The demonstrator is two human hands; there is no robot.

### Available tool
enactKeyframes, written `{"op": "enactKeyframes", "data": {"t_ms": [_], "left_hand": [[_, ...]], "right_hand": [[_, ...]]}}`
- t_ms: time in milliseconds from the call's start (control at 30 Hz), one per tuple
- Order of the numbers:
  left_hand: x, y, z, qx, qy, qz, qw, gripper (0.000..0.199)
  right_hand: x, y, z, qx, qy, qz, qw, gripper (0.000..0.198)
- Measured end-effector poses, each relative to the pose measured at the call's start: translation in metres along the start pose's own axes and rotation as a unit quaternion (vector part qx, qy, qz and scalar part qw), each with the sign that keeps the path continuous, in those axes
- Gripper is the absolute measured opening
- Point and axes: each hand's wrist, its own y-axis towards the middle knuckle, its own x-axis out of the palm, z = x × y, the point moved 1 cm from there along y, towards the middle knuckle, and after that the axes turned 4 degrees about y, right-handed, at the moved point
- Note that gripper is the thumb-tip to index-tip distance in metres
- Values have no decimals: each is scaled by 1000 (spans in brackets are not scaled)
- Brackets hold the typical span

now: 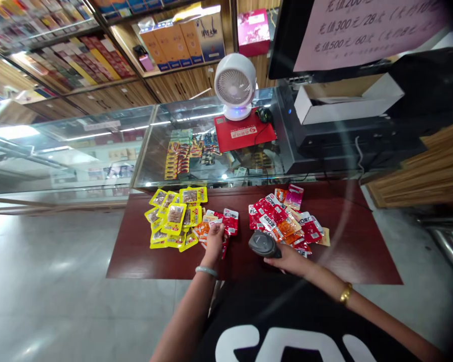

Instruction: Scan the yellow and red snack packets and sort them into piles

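My left hand (213,242) is closed over a small group of snack packets, its fingers pinched on a red snack packet (230,220) or one beside it; its own palm hides the exact grip. Orange snack packets (202,230) lie by its fingertips. In my right hand (289,259) is a dark grey barcode scanner (263,243), its head pointing left above the table. Just beyond the scanner spreads a loose heap of red and orange snack packets (287,223). Left of my left hand is a pile of yellow snack packets (175,213) with clear windows.
The packets lie on a dark red-brown tabletop (136,256). Behind it stands a glass display case (162,115), bearing a white fan (235,83) and a red mat (226,143). A black till unit (317,146) with an open white box (320,113) stands at the right.
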Motion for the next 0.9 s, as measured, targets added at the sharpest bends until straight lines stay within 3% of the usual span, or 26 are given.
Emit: {"op": "enactKeyframes", "data": {"t_ms": [67, 133, 200, 267, 333, 400, 467, 567, 733, 900], "left_hand": [[-23, 3, 12, 86, 97, 71, 989, 30], [-41, 6, 27, 160, 222, 193, 942, 29], [-42, 10, 39, 202, 307, 242, 898, 32], [-23, 15, 44, 213, 327, 169, 905, 25], [12, 20, 39, 175, 299, 32, 938, 15], [50, 21, 26, 66, 249, -71, 964, 18], [82, 19, 10, -56, 184, -134, 972, 27], [108, 15, -5, -111, 125, -147, 975, 37], [113, 19, -8, -98, 64, -110, 987, 39], [122, 25, -5, -105, 8, -123, 987, 39]], "right_hand": [[-1, 0, 4, -5, 1, 11, 1000, 45], [-3, 0, 10, -28, 2, 27, 999, 45], [-6, 0, 15, -46, 5, 41, 998, 45], [-9, 0, 18, -43, 9, 51, 998, 46], [-12, -1, 19, -39, 13, 57, 997, 48], [-15, -2, 19, -48, 15, 63, 997, 52], [-18, -3, 17, -65, 18, 63, 996, 56], [-22, -3, 16, -86, 33, 62, 994, 60], [-23, -1, 19, -81, 37, 88, 992, 58], [-19, 3, 26, -65, 33, 84, 994, 60]]}}
